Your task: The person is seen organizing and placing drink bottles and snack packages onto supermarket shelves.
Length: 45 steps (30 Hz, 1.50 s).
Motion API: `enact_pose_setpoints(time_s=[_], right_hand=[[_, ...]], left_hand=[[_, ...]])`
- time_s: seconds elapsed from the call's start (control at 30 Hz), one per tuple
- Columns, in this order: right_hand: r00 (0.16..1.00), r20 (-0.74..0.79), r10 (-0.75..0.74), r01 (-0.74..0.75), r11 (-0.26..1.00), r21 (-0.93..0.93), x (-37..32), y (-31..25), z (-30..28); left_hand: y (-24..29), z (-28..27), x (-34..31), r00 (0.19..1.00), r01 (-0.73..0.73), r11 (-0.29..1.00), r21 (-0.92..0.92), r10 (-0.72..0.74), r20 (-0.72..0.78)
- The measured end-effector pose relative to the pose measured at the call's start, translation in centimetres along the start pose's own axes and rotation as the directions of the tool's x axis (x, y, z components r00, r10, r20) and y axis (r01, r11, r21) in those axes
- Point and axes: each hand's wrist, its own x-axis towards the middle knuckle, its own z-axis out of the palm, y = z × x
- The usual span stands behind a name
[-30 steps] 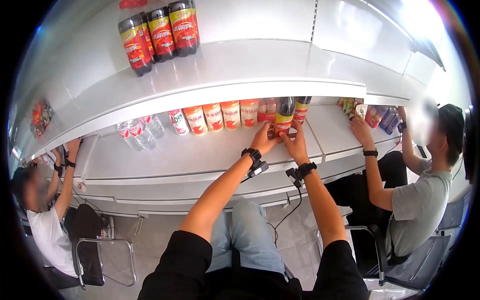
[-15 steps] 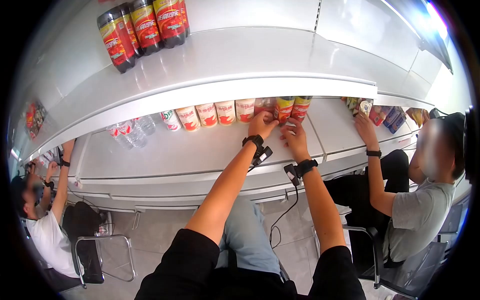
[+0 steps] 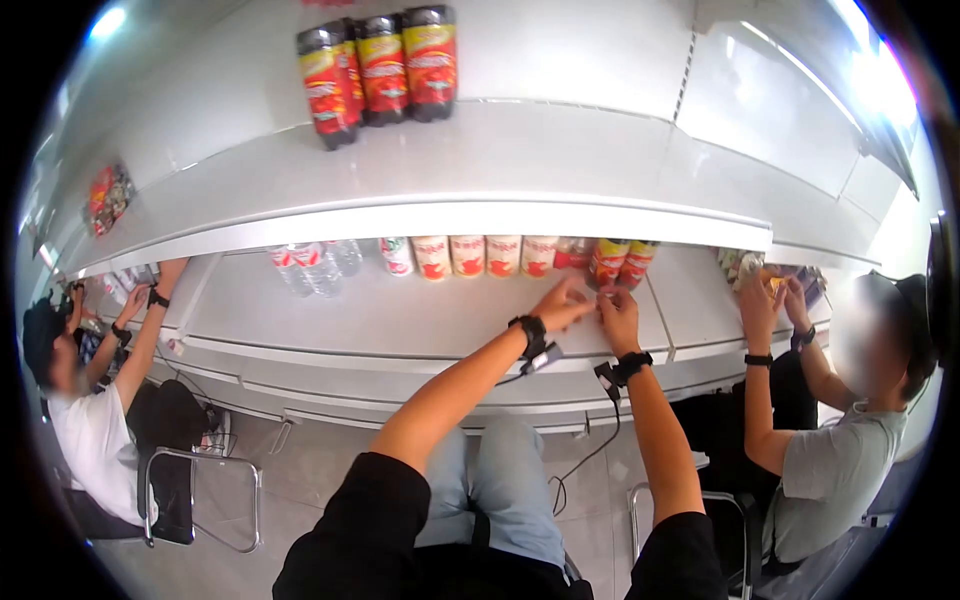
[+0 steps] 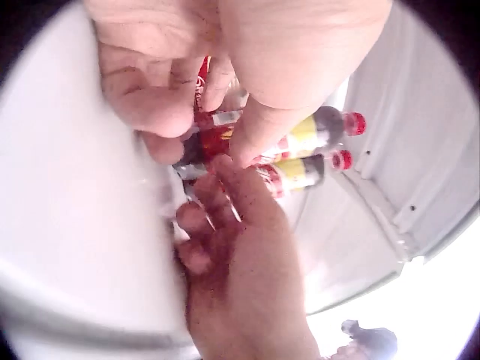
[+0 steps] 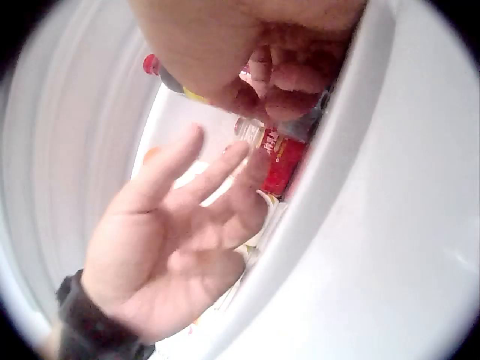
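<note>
Two cola bottles [image 3: 608,262] with red and yellow labels stand side by side on the lower shelf; their tops are hidden by the upper shelf in the head view. The left wrist view shows their red caps [image 4: 354,124]. My left hand [image 3: 562,305] is just in front of them, fingers spread and holding nothing, as the right wrist view also shows. Close beside it is my right hand [image 3: 619,312], fingers loosely bent with nothing gripped. Left of the cola, a clear bottle with a red label [image 5: 281,161] stands near the left hand.
Several cream-coloured bottles [image 3: 468,257], a white-and-green bottle [image 3: 397,257] and clear water bottles [image 3: 318,270] line the lower shelf. More cola bottles [image 3: 383,75] stand on the upper shelf [image 3: 480,218], whose edge overhangs. People sit at both sides, the right one handling packets.
Both hands have let go of the cola bottle and drawn back toward the shelf's front. That bottle now stands beside the other one. The head view has shifted.
</note>
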Motion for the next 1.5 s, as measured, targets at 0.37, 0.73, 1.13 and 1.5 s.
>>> enact_pose_setpoints(time_s=[0.37,0.73,1.13,1.5], right_hand=[[0.663,0.661,-0.352,0.172,0.931,0.322,-8.8,-31.9,6.7],[0.795,0.578,-0.185,0.027,0.962,0.270,0.6,-44.1,23.5],[0.776,0.613,-0.152,0.043,0.981,0.189,0.7,-43.3,24.2],[0.719,0.255,-0.647,0.608,0.763,0.221,-14.3,-35.6,10.2]], left_hand=[[23.3,-14.8,-27.0,0.752,-0.597,0.690,0.409,0.659,-0.014],[26.4,-35.0,-18.4,0.756,-0.205,0.905,0.373,0.388,-0.528],[27.4,-33.8,-19.8,0.879,-0.328,0.907,0.265,0.396,-0.267],[22.2,-16.2,-31.1,0.686,-0.643,0.678,0.358,0.717,-0.126]])
